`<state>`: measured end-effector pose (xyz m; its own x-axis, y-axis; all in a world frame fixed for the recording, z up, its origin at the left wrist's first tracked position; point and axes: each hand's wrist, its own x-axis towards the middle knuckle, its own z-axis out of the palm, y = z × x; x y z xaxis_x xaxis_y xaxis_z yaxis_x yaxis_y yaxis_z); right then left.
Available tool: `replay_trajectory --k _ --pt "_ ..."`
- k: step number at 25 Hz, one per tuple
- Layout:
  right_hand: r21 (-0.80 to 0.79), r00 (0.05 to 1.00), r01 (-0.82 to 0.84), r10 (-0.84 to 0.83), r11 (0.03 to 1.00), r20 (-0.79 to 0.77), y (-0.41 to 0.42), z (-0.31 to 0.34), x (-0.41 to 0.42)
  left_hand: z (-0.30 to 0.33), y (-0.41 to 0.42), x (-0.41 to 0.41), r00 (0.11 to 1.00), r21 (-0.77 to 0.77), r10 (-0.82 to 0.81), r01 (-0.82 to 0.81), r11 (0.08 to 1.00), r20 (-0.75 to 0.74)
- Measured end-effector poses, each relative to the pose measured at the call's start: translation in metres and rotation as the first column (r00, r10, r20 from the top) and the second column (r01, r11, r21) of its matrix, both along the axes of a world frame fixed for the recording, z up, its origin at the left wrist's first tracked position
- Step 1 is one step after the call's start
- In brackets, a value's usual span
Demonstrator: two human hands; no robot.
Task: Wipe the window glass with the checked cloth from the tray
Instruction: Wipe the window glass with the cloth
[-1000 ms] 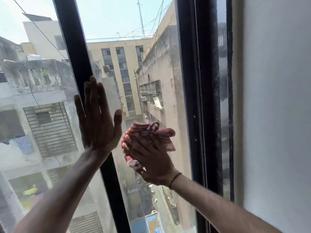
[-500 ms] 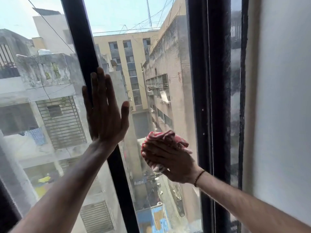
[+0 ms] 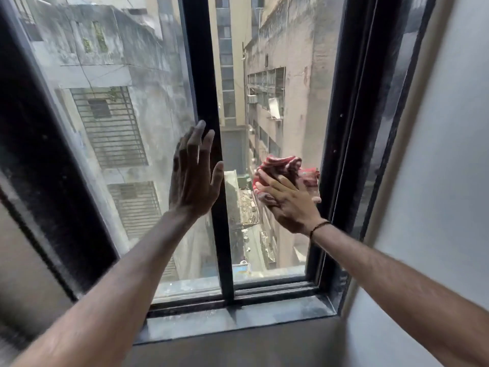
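Observation:
My right hand (image 3: 289, 201) presses a bunched red and white checked cloth (image 3: 284, 168) flat against the right pane of window glass (image 3: 291, 75), close to the black right frame. My left hand (image 3: 194, 176) is spread with fingers apart, its palm resting against the black centre bar (image 3: 205, 75) and the edge of the left pane. It holds nothing. The tray is out of view.
The black window frame (image 3: 352, 128) bounds the glass on the right, and a dusty sill (image 3: 238, 317) runs below. A pale wall (image 3: 436, 181) stands to the right. The left pane (image 3: 119, 102) looks grimy. Buildings show through the glass.
My right hand with the cloth has slid rightward toward the frame. The view has tilted down, so the sill and lower frame now show. My left hand stays on the centre bar.

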<state>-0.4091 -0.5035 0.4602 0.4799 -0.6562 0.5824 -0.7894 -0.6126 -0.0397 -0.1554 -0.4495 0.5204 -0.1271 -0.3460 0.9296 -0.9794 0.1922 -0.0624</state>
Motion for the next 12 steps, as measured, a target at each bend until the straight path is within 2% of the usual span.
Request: replay_trajectory --k 1,2,3,4,5,6,7,8,9,10,12 --pt "0.166 0.983 -0.005 -0.025 0.986 0.179 0.016 -0.008 0.01 -0.042 0.022 0.006 0.997 0.078 -0.028 0.035 0.996 -0.078" --pt "0.364 0.91 -0.104 -0.06 0.926 0.411 0.035 -0.018 0.025 -0.084 0.049 0.012 0.98 0.197 -0.031 0.07 0.978 -0.197" --pt "0.52 0.771 -0.266 -0.145 0.812 0.62 0.059 -0.032 0.045 -0.124 0.079 0.019 0.935 0.328 -0.012 0.136 0.935 -0.355" --pt "0.619 0.619 -0.41 -0.293 0.67 0.728 0.076 -0.044 0.058 -0.152 0.105 0.02 0.85 0.421 0.015 0.246 0.873 -0.527" --pt "0.681 0.535 -0.53 -0.425 0.505 0.731 0.091 -0.058 0.073 -0.176 0.125 0.026 0.694 0.466 0.094 0.371 0.803 -0.714" --pt "0.721 0.533 -0.603 -0.501 0.34 0.682 0.114 -0.082 0.094 -0.204 0.151 0.038 0.45 0.44 0.216 0.486 0.755 -0.867" --pt "0.735 0.546 -0.644 -0.544 0.213 0.637 0.135 -0.101 0.11 -0.223 0.172 0.049 0.193 0.364 0.311 0.587 0.723 -0.931" --pt "0.735 0.561 -0.672 -0.585 0.091 0.585 0.157 -0.123 0.126 -0.246 0.196 0.061 -0.037 0.264 0.393 0.681 0.683 -0.919" --pt "0.723 0.575 -0.69 -0.62 -0.019 0.533 0.181 -0.146 0.146 -0.269 0.226 0.076 -0.229 0.148 0.454 0.742 0.654 -0.861" --pt "0.715 0.597 -0.692 -0.635 -0.099 0.49 0.206 -0.174 0.168 -0.297 0.256 0.094 -0.367 0.056 0.49 0.754 0.655 -0.791" --pt "0.751 0.666 -0.623 -0.652 -0.219 0.363 0.255 -0.227 0.209 -0.351 0.319 0.12 -0.541 -0.094 0.506 0.74 0.666 -0.672"
